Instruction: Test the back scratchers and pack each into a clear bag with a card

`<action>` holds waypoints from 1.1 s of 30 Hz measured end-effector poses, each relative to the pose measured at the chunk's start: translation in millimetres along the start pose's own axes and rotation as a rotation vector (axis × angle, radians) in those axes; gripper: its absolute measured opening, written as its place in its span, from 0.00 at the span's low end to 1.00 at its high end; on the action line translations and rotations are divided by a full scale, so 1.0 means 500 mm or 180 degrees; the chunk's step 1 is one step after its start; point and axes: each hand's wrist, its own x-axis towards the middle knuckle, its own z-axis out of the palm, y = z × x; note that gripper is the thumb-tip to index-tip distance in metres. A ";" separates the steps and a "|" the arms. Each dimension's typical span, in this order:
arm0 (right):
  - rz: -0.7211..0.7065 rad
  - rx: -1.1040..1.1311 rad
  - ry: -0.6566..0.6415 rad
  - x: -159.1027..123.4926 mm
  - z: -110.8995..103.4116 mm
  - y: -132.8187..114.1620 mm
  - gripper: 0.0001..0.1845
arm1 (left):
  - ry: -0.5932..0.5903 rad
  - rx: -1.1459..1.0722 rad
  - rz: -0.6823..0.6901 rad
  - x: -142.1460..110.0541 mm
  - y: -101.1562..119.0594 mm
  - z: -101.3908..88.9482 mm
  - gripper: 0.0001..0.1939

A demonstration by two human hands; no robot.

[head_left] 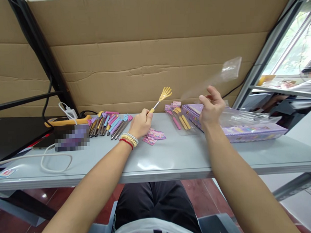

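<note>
My left hand (pixel 141 123) is closed around the handle of a yellow hand-shaped back scratcher (pixel 165 93), its spread fingers pointing up and right. Purple-pink printed cards (pixel 156 134) lie on the table just beside that wrist. My right hand (pixel 212 105) is raised over the purple box, fingers pinched on a clear plastic bag (pixel 231 69) that is partly smeared by motion. Between my hands lie bagged back scratchers (pixel 183 120), pink and yellow, with printed cards at their tops. A pile of loose back scratchers (pixel 116 124) in several colours rests left of my left hand.
Clear bags lie over the purple printed box (pixel 256 132) at right. On the left are a yellow-edged device (pixel 68 120), a white cable (pixel 57 170) and a blurred-out object. A cardboard panel (pixel 152 54) stands behind the table. Another person is at far right.
</note>
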 end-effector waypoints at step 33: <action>0.0741 -0.0088 -0.2513 -0.126 0.073 -0.026 0.17 | 0.0065 0.0136 0.0096 0.003 0.003 -0.003 0.08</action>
